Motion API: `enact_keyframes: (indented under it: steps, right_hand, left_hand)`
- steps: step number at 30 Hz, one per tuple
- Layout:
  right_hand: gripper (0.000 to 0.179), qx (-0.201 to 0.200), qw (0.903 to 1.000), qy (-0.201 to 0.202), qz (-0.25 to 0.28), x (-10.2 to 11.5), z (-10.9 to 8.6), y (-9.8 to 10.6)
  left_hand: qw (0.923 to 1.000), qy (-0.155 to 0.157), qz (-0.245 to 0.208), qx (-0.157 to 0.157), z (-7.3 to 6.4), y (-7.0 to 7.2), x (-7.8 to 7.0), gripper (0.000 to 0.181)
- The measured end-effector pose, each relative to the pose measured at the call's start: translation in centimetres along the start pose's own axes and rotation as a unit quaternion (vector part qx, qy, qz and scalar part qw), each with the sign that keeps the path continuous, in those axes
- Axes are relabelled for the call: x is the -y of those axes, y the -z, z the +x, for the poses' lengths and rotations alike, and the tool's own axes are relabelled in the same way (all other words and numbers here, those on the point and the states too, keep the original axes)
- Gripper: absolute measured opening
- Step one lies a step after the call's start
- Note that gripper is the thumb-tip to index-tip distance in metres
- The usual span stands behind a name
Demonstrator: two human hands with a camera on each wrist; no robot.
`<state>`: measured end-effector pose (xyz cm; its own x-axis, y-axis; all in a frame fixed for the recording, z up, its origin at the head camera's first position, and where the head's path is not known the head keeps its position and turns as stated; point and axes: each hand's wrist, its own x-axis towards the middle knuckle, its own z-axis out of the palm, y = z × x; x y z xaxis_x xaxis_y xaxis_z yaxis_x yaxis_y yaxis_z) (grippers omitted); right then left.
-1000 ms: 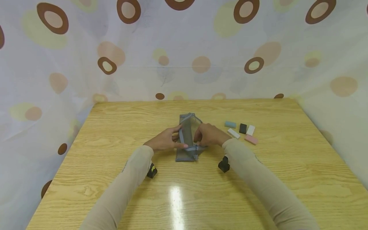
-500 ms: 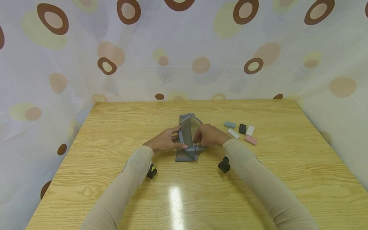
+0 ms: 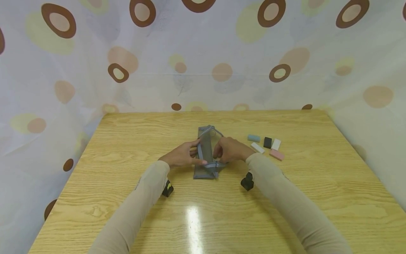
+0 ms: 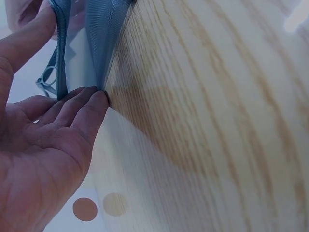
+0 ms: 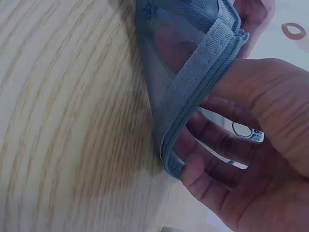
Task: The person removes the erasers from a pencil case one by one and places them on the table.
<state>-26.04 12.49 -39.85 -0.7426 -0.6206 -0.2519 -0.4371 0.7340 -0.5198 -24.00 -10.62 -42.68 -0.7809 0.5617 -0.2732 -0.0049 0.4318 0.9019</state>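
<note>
A grey-blue mesh zip pouch lies on the table with its zipped mouth spread apart. My left hand holds its left side; in the left wrist view, the thumb lies at the zip edge and the fingers rest against the mesh outside. My right hand reaches into the mouth from the right with bent fingers. Through the mesh in the right wrist view, part of a finger shows inside. The right fingertips are hidden, so I cannot tell whether they pinch anything.
Right of the pouch lie a blue roll-shaped piece, a black block, two white blocks and a pink block. The wooden table meets a patterned sheet at the back and sides.
</note>
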Motion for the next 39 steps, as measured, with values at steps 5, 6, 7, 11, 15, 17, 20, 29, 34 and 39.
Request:
enact_keyframes:
  steps: [5,6,7,11,15,17,20,29,34,39]
  right_hand:
    - [0.021,0.007,0.9999,-0.010,0.000,0.03,0.04,0.06]
    - [0.023,0.009,0.9998,-0.014,-0.003,0.03,0.07,0.05]
    - [0.025,0.012,0.9998,-0.017,-0.006,0.03,0.10,0.03]
    - [0.030,0.020,0.9994,-0.021,-0.020,0.02,0.18,-0.10]
    - [0.031,0.021,0.9995,-0.013,-0.020,-0.10,0.19,-0.20]
    - [0.031,0.020,0.9996,-0.007,-0.017,-0.15,0.16,-0.23]
    - [0.030,0.017,0.9997,0.004,-0.016,-0.18,0.10,-0.24]
    - [0.024,0.012,0.9997,0.019,-0.012,-0.29,0.04,-0.17]
    - [0.023,0.009,0.9997,0.023,-0.005,-0.26,-0.07,-0.07]
    - [0.020,0.000,0.9998,0.018,0.004,-0.46,-0.30,0.07]
  left_hand:
    - [0.9999,-0.001,0.010,-0.001,0.04,-0.08,-0.13,0.103]
    - [0.9999,-0.001,0.011,-0.001,0.07,-0.12,-0.13,0.103]
    - [0.9999,-0.002,0.012,-0.001,0.09,-0.16,-0.12,0.103]
    - [1.0000,-0.003,0.006,0.000,0.14,-0.24,-0.11,0.103]
    - [1.0000,-0.002,0.004,0.002,0.12,-0.21,-0.10,0.103]
    - [1.0000,0.000,0.002,0.003,0.10,-0.19,-0.12,0.103]
    - [1.0000,-0.002,0.002,0.005,0.11,-0.17,-0.15,0.103]
    - [1.0000,-0.003,0.004,0.007,0.09,0.02,-0.04,0.103]
    - [0.9999,-0.003,-0.001,0.010,0.02,0.10,-0.12,0.103]
    - [0.9998,-0.004,-0.013,0.012,-0.19,0.04,-0.38,0.102]
